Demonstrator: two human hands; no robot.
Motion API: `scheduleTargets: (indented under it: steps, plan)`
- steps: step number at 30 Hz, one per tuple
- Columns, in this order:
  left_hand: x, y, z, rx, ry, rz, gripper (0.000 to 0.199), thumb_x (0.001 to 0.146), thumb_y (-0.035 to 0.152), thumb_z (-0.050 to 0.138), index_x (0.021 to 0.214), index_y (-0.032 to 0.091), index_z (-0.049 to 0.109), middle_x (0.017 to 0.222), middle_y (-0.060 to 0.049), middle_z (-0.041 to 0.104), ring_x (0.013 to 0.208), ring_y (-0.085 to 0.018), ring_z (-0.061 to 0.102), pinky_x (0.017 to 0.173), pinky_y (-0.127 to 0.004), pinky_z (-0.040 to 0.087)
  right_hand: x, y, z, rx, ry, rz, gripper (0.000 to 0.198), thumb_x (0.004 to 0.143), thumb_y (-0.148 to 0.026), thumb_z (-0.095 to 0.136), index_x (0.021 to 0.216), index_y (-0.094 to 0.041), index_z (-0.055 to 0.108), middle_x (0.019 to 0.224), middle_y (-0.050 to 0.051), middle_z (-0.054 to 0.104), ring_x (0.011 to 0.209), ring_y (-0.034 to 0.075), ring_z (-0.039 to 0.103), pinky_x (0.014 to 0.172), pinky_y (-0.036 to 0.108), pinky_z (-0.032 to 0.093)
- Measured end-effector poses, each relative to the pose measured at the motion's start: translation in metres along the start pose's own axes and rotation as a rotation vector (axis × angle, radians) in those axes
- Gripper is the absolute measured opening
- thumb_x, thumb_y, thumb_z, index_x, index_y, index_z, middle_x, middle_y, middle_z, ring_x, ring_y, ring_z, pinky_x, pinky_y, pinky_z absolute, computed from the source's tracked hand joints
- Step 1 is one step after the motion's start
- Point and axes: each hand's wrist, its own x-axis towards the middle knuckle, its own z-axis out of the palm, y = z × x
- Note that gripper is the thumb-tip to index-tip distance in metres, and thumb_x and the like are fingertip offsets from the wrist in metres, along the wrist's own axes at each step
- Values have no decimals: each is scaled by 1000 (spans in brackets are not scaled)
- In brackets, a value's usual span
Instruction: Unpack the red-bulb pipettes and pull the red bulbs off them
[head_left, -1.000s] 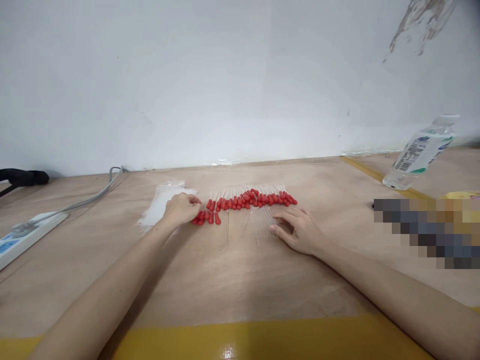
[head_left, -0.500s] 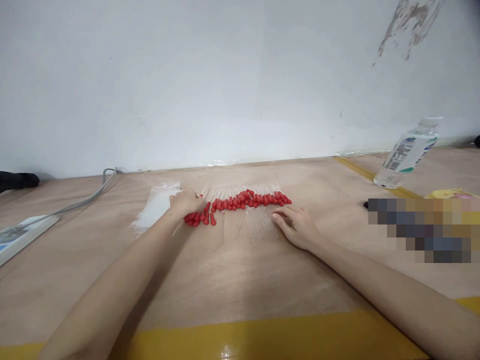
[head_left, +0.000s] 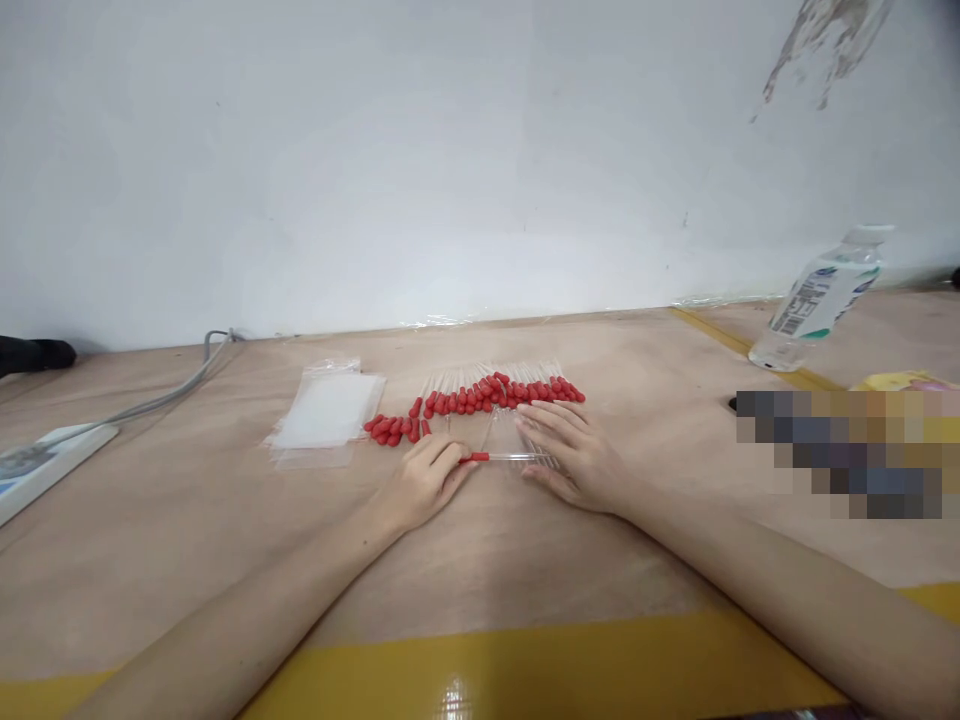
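Note:
My left hand (head_left: 427, 478) is closed, pinching the red rubber bulb of a dropper (head_left: 506, 457) that lies level, its clear tube pointing right. Across from it my right hand (head_left: 581, 458) is open, fingers stretched out over loose clear tubes (head_left: 510, 430). The dropper's far tip reaches between my right thumb and fingers; whether they touch it I cannot tell. Behind both hands runs a row of red-bulbed droppers (head_left: 469, 400), tubes toward the wall. A small cluster of red bulbs (head_left: 388, 430) lies just beyond my left hand.
Clear zip bags (head_left: 326, 410) are stacked to the left. Farther left are a white power strip (head_left: 64, 460) and a grey cable (head_left: 161, 398). At the right a plastic bottle (head_left: 821, 300) stands near a blurred-out patch. Yellow tape (head_left: 480, 665) runs along the front edge.
My left hand has come from beside the bags toward the front centre, now with a red-bulbed dropper. My right hand has shifted slightly left, over the clear tubes.

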Motion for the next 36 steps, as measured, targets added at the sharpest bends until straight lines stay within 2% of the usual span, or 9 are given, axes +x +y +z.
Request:
scheduleTargets:
  steps: [5, 10, 13, 18, 24, 27, 32, 36]
  plan:
    - [1, 3, -1, -58, 29, 16, 4, 81, 19, 52, 85, 16, 53, 79, -4, 60, 73, -14, 55, 68, -27, 46, 2, -2, 10, 2, -29, -22, 26, 83, -29, 50, 106, -21, 58, 108, 4, 62, 111, 21, 48, 98, 44, 34]
    - [4, 4, 3, -107, 14, -3, 27, 80, 27, 56, 104, 17, 54, 100, -8, 61, 94, -19, 56, 82, -35, 46, 2, -3, 13, 38, -39, -42, 22, 84, -26, 50, 102, -22, 61, 103, 2, 65, 107, 20, 50, 98, 44, 33]
    - [6, 6, 9, -133, -20, 34, 18, 83, 22, 52, 99, 18, 58, 95, -6, 64, 92, -17, 58, 82, -33, 47, 3, -4, 12, 48, -52, -46, 22, 84, -27, 49, 102, -22, 61, 102, 2, 65, 106, 20, 51, 99, 44, 33]
    - [6, 9, 10, -121, 20, 38, 14, 83, 22, 51, 93, 18, 60, 87, -5, 66, 82, -15, 62, 74, -30, 50, 6, -9, 12, 61, -70, -19, 27, 83, -34, 50, 104, -20, 60, 104, 5, 64, 108, 21, 50, 99, 46, 32]
    - [8, 11, 8, -113, 31, 89, 22, 83, 20, 51, 103, 16, 56, 101, -7, 65, 97, -17, 59, 85, -32, 49, 6, -13, 16, 103, -58, -39, 25, 85, -28, 48, 106, -19, 59, 104, 2, 65, 108, 18, 51, 100, 41, 33]
    - [8, 11, 8, -123, 27, 130, 18, 83, 18, 51, 100, 16, 57, 95, -6, 66, 95, -16, 60, 85, -32, 49, 5, -13, 17, 119, -50, -61, 25, 84, -31, 50, 104, -20, 59, 103, 2, 65, 108, 17, 52, 100, 41, 33]
    - [8, 12, 6, -79, 16, 174, 16, 83, 18, 50, 97, 15, 57, 94, -7, 67, 97, -18, 59, 85, -34, 50, 4, -13, 19, 174, 38, -111, 21, 83, -19, 49, 102, -21, 58, 95, 2, 67, 100, 12, 57, 98, 35, 38]
    - [8, 12, 5, -48, 1, 197, 15, 83, 18, 48, 94, 16, 57, 92, -7, 67, 96, -19, 60, 87, -37, 48, 4, -13, 17, 162, 69, -158, 18, 83, -18, 50, 99, -18, 59, 95, 4, 67, 97, 13, 59, 93, 32, 44]
